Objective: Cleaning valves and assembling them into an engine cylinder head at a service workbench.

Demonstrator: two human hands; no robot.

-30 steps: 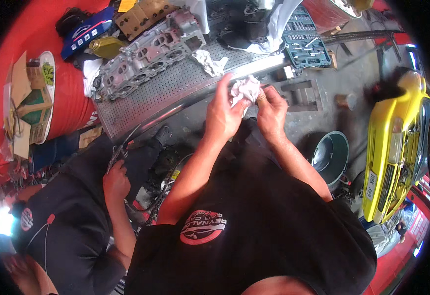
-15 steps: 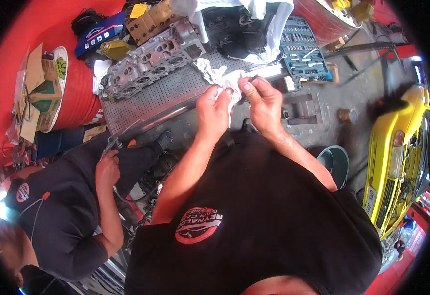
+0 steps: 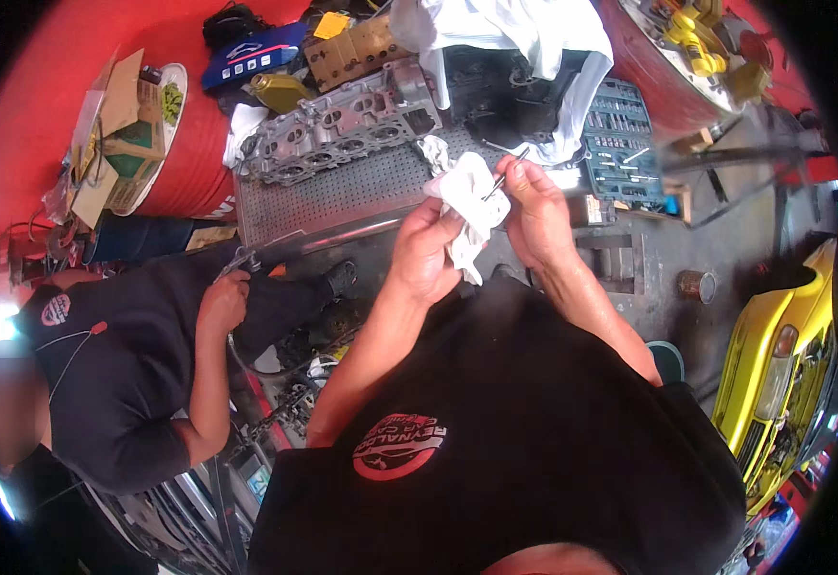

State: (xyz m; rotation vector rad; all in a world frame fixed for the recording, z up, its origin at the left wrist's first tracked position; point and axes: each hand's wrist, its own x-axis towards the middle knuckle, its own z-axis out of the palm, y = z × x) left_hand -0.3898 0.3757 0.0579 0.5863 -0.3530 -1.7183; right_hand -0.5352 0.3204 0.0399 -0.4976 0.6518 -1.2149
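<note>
My left hand (image 3: 427,251) is closed on a crumpled white rag (image 3: 470,196), which hangs down below the fingers. In my right hand (image 3: 541,218) a thin dark metal rod (image 3: 498,185) is pinched between thumb and fingers, its lower end against the rag. What kind of part the rod is, I cannot tell. Both hands are in the air in front of the near edge of a perforated metal bench (image 3: 328,201). On that bench rests a grey metal cylinder head (image 3: 333,129), and another crumpled white rag (image 3: 433,153) lies beside it.
A dark engine part (image 3: 505,91) under a white cloth (image 3: 524,24) stands at the back. Right of it is an open socket set (image 3: 620,144). Red drums (image 3: 194,158) flank the bench. A co-worker (image 3: 131,364) is at the left, a yellow car front (image 3: 774,355) at the right.
The view has shifted, so the bench appears farther right. My hands have turned, showing more of the rag and the rod, with the rod now against the rag.
</note>
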